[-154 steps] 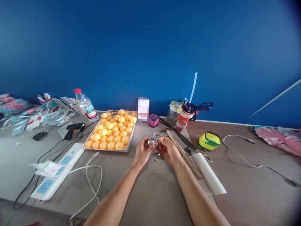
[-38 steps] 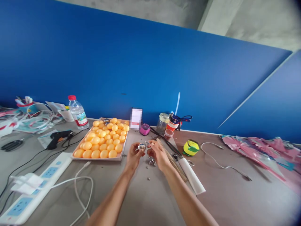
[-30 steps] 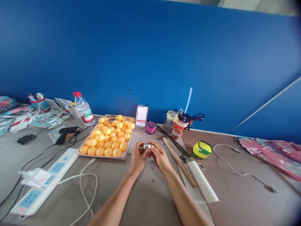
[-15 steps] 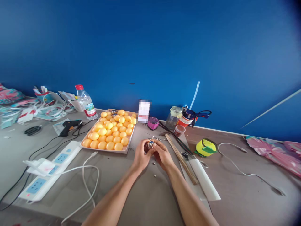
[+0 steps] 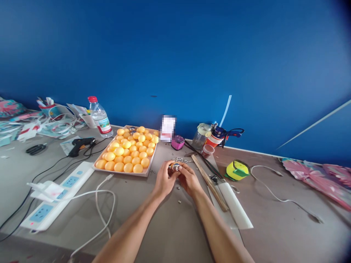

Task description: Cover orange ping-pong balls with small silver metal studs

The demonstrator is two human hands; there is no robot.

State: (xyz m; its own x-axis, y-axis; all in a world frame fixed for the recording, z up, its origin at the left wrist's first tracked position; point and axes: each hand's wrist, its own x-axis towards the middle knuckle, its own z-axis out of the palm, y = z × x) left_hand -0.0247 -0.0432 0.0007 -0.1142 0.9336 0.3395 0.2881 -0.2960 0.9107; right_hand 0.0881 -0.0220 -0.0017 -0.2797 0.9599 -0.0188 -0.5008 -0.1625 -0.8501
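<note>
Between the fingertips of both hands is a small round cluster of shiny silver beads (image 5: 174,167), partly covered by the fingers. My left hand (image 5: 163,179) is closed round its left side, and my right hand (image 5: 189,179) pinches it from the right. Just beyond the fingertips lies a pile of loose silver beads (image 5: 181,160). Two single metal beads (image 5: 179,201) rest on the table between my wrists. To the left stands a shallow box (image 5: 142,174) filled with orange balls (image 5: 128,160); a silver beaded ball (image 5: 132,129) sits at its back.
Left are a power strip (image 5: 59,197) with cables, a glue gun (image 5: 79,145), pliers (image 5: 36,149) and a water bottle (image 5: 100,118). On the right lie wooden sticks (image 5: 210,182), a white sheet roll (image 5: 236,206) and a yellow-green tape roll (image 5: 237,170). A clear jar (image 5: 201,137) stands behind.
The view has shifted slightly. Both hands stay together on the bead cluster, with only a slight difference in how it shows between the fingers.
</note>
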